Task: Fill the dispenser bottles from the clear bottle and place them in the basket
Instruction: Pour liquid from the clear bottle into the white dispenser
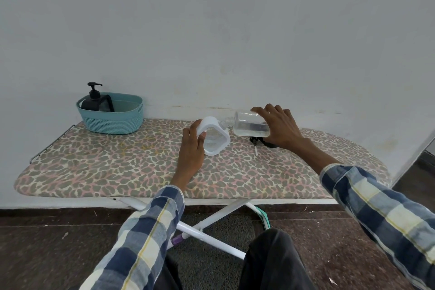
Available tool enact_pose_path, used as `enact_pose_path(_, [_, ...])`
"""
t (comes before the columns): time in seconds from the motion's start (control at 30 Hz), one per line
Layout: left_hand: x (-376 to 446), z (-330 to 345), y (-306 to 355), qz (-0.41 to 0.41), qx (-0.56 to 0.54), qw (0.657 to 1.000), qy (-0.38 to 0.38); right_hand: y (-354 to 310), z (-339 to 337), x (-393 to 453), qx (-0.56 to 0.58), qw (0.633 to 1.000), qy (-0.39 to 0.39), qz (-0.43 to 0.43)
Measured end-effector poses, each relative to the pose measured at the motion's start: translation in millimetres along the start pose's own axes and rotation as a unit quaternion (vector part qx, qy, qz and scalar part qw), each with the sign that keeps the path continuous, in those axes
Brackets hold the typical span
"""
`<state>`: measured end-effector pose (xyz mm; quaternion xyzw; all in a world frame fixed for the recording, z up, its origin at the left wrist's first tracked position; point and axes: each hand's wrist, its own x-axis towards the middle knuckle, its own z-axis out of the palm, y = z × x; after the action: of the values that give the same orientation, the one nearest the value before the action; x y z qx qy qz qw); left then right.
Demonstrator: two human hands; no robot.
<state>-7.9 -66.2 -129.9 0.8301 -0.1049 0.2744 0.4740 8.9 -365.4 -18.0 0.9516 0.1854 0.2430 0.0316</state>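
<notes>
From the head camera we see a leopard-print ironing board (117,160) on white crossed legs, set against a pale wall. Our left hand (191,148) grips a white plastic dispenser bottle with a clear window (215,139), holding it tilted on the board with its open neck toward the right. Our right hand (279,128) is wrapped over a clear round plastic bottle (250,123), tipped onto its side above the board with its mouth meeting the neck of the white bottle; a little clear liquid lies along its lower side. Just beneath the clear bottle, on the board, lies a black pump head with a thin white dip tube (256,145), partly hidden by our right wrist. Well apart, at the far left end of the board, stands a teal woven-pattern plastic basket (110,120), and inside it a black dispenser bottle with a black pump (95,99) stands upright against the left wall. Both sleeves are blue, white and yellow check.
</notes>
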Motion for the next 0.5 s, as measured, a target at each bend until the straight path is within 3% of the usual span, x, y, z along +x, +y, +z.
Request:
enact_pose_path(0.33, [-1.5,-1.1,1.9,-0.006,-0.012,1.000,-0.001,-5.6,28.7,-17.6,0.156,0.984,0.009,0.079])
enact_pose_path(0.43, [-1.5,-1.1,1.2,-0.007,-0.015,1.000,-0.005,-5.7,41.3,-25.6,0.251,0.958,0.030,0.136])
enact_pose_path(0.5, [-1.7,-1.0,2.1,-0.012,-0.011,1.000,-0.006,-6.5,47.6,-30.6,0.334,0.922,0.050,0.189])
